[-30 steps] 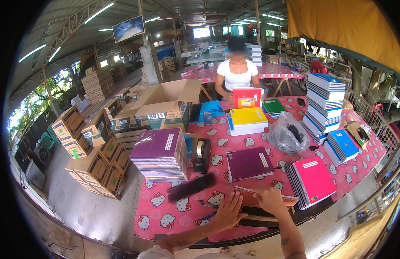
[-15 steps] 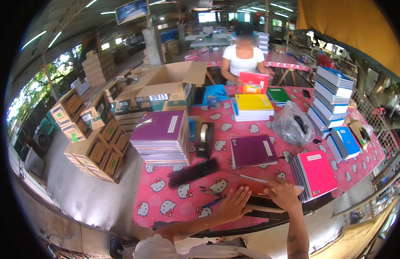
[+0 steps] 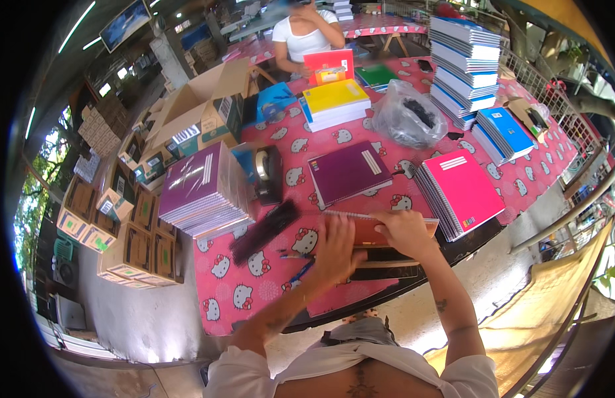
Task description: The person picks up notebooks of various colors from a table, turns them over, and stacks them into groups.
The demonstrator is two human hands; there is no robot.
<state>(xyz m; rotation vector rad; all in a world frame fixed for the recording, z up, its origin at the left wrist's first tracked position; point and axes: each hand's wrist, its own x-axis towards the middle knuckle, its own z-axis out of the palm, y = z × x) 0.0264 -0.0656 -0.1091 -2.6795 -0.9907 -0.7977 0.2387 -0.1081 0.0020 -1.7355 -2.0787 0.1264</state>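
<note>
An orange spiral notebook [image 3: 364,229] lies tilted near the table's front edge, over a dark stand with a wooden strip [image 3: 387,264]. My left hand [image 3: 335,251] rests on its left end, fingers stretched out and close together. At the notebook's right part, my right hand [image 3: 407,232] has its fingers bent around the upper edge. Left of my left hand lie a bundle of black binding strips [image 3: 264,232] and a blue pen-like tool [image 3: 301,270]. A purple notebook [image 3: 350,172] lies just beyond the orange one.
Stacks of purple [image 3: 204,189], pink [image 3: 460,192], yellow [image 3: 335,103] and blue-and-white notebooks [image 3: 463,73] stand around. A tape dispenser [image 3: 268,176] and a plastic bag [image 3: 410,119] lie between them. Cartons [image 3: 145,225] are piled at left. Across the table sits a co-worker [image 3: 307,36] behind a red notebook.
My view has tilted down and turned. My left hand has drawn its fingers upright along the notebook's left end; my right fingers now bend over its upper edge. The co-worker has raised a hand.
</note>
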